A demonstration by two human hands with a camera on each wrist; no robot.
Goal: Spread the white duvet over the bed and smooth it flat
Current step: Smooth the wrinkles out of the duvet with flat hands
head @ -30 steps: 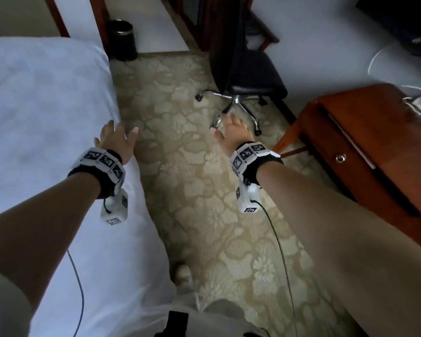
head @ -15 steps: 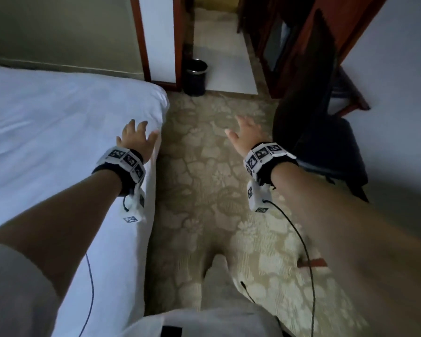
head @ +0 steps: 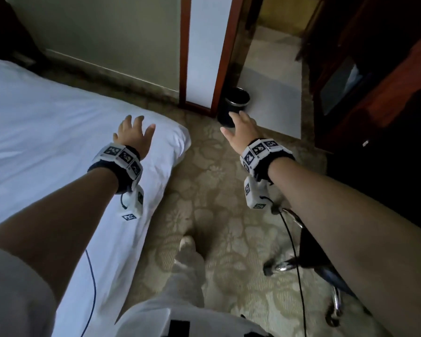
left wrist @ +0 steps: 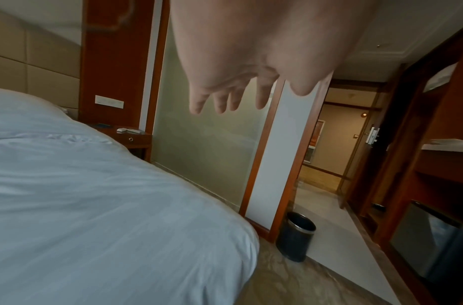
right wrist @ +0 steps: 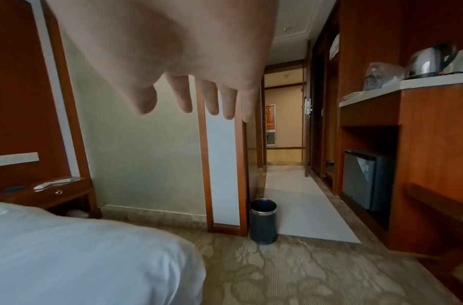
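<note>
The white duvet (head: 46, 142) covers the bed on the left, and its rounded corner (head: 178, 139) hangs toward the carpet. It also fills the lower left of the left wrist view (left wrist: 94, 206) and the right wrist view (right wrist: 81, 258). My left hand (head: 134, 132) hovers above the duvet near that corner, fingers spread and straight, holding nothing (left wrist: 225, 103). My right hand (head: 241, 127) is stretched out over the carpet, right of the bed, fingers straight and empty (right wrist: 199, 107).
A dark waste bin (head: 233, 105) stands by the wood-framed glass partition (head: 202, 57). A swivel chair's chrome base (head: 301, 263) is under my right arm. A bedside table (right wrist: 50, 192) is by the wall, wooden cabinets with a minibar (right wrist: 366, 179) on the right. My foot (head: 187, 249) is on the patterned carpet.
I have walked along the bed toward its corner; the view has swung so the bin and partition are closer. Both hands stay outstretched and empty, the left now over the duvet corner.
</note>
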